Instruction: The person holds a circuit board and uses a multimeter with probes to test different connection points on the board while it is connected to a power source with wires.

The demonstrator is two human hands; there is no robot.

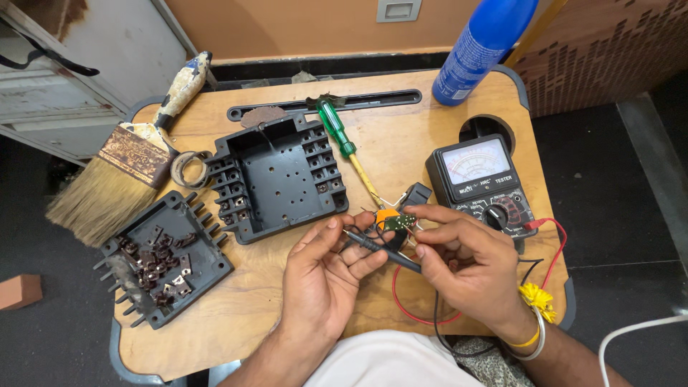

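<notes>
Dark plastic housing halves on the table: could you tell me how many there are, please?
2. One housing half lies open at the table's centre; the other housing half, holding small metal parts, sits at front left. None seem hidden.

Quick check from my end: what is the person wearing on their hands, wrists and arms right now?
Both hands are bare, with no gloves, rings or sleeves showing. The left hand and its wrist carry nothing. The right hand has a thin yellow band and a pale silvery bangle at the wrist, plus a knotted yellow thread tuft.
</notes>
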